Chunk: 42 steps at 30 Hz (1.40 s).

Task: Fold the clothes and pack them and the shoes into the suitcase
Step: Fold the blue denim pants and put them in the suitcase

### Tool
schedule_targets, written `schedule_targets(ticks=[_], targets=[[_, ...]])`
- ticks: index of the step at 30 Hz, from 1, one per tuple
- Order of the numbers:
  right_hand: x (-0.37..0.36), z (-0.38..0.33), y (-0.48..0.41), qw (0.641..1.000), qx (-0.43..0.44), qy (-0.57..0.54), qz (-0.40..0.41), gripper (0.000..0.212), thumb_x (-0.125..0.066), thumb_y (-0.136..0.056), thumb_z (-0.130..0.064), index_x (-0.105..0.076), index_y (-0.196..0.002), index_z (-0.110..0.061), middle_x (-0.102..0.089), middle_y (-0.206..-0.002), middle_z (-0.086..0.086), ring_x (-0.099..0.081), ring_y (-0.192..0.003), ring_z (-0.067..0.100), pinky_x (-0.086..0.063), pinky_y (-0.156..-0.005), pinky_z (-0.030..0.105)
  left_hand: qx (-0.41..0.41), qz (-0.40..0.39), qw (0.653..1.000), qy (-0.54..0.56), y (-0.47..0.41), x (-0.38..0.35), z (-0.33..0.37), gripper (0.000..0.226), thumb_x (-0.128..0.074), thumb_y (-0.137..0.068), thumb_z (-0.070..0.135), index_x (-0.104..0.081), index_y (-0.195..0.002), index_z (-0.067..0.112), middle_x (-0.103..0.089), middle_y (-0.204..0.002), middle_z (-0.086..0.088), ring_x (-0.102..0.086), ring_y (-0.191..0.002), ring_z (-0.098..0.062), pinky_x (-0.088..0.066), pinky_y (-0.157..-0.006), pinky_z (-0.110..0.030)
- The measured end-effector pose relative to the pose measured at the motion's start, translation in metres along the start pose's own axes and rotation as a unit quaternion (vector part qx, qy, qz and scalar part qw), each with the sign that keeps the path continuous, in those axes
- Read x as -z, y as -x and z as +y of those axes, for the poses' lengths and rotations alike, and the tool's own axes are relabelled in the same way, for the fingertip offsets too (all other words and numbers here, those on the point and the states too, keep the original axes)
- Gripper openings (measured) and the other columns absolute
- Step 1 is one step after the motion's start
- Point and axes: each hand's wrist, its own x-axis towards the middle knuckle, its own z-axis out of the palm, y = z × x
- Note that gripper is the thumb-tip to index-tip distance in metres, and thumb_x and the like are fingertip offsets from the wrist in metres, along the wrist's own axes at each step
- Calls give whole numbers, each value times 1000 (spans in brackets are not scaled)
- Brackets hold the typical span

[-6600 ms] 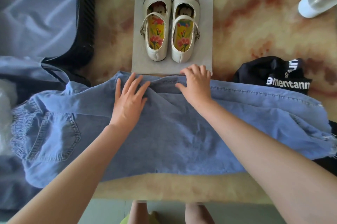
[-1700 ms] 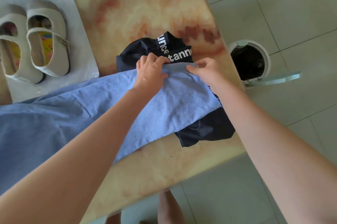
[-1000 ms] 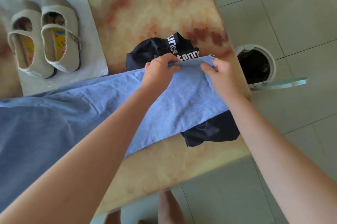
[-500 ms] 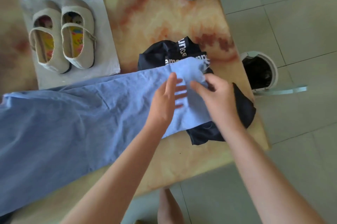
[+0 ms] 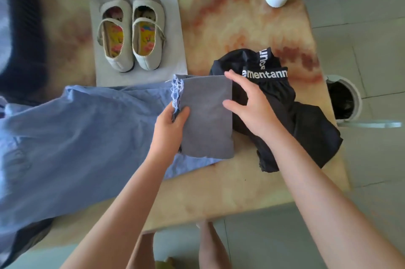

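Jeans (image 5: pixel 87 137): one leg-end folded over; your left grip (image 5: pixel 169 128) pinches the fold (image 5: pixel 208 115), right grip (image 5: pixel 252 102) spread. Black garment (image 5: pixel 306 119), shoes (image 5: pixel 131 34): not yet packed.

Bright daylight, blurred wide-angle edges

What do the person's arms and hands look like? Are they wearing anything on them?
Nothing that shows. The left arm and right arm are bare as far as the picture reaches, with no sleeves in view. The left grip and right grip, the person's hands, have no gloves, and I can see no rings, watch or bracelet.
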Motion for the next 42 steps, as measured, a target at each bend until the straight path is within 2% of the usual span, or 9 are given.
schedule_targets(ticks=[2,4,8,15,21,27,33,38,42], targets=[[-3,-5,-33,995,19,39,-88,75,-73,-82,-20,-35,-144,-36,-37,-150,-7,-28,-139,7,-21,-115,25,-23,-13,1000,1,2,13,0,19,-51,-97,19,-62,-92,34,-66,-77,23,-60,-70,8,-46,-59,-13],[-8,-16,-59,986,12,44,-163,75,-76,-81,-21,-38,-144,-30,-47,-144,-5,-39,-134,6,-30,-111,26,-29,-13,1000,1,3,25,-2,20,-52,-97,20,-63,-91,35,-68,-80,21,-61,-77,2,-50,-69,-22],[-13,-37,-82,967,-25,90,-239,35,-77,-78,-23,-66,-110,-17,-69,-106,-1,-62,-102,12,-47,-90,24,-27,-2,1000,8,4,49,-10,16,-53,-97,24,-65,-93,35,-69,-86,17,-64,-85,-5,-52,-77,-35],[-36,-49,-80,962,-8,112,-248,19,-81,-74,-23,-66,-86,-26,-69,-89,-7,-61,-82,5,-46,-84,25,-53,26,998,28,10,92,-20,17,-52,-97,16,-62,-107,26,-66,-92,20,-61,-89,1,-47,-79,-20],[-92,-92,-67,969,30,88,-229,11,-77,-78,-25,-68,-84,-22,-71,-87,-3,-66,-82,12,-52,-78,33,-29,89,994,60,20,157,-29,12,-55,-95,27,-62,-103,30,-67,-104,-2,-63,-99,-18,-48,-94,-52],[-173,-163,-53,958,81,96,-259,7,-74,-82,-25,-69,-86,-22,-70,-86,-3,-65,-84,14,-52,-77,32,-34,164,984,58,46,245,-38,17,-52,-97,20,-61,-107,31,-67,-99,13,-63,-93,-5,-49,-79,-25],[-269,-227,-41,943,113,91,-300,9,-74,-81,-28,-68,-80,-22,-66,-76,-6,-59,-72,5,-45,-69,26,11,246,967,61,74,350,-51,26,-55,-95,26,-59,-120,20,-65,-116,-1,-59,-106,-15,-44,-96,-36],[-343,-250,-38,939,132,168,-268,14,-70,-82,-36,-66,-82,-23,-68,-83,-10,-59,-83,10,-39,-70,25,38,239,967,80,62,418,-69,9,-55,-96,21,-63,-96,16,-68,-84,-3,-63,-77,-15,-49,-69,-31],[-369,-250,-35,943,162,224,-186,20,-67,-85,-39,-63,-84,-19,-66,-81,0,-58,-83,21,-42,-75,34,23,233,970,70,37,440,-83,14,-55,-95,16,-59,-91,3,-66,-84,-19,-60,-75,-20,-49,-71,-40]])
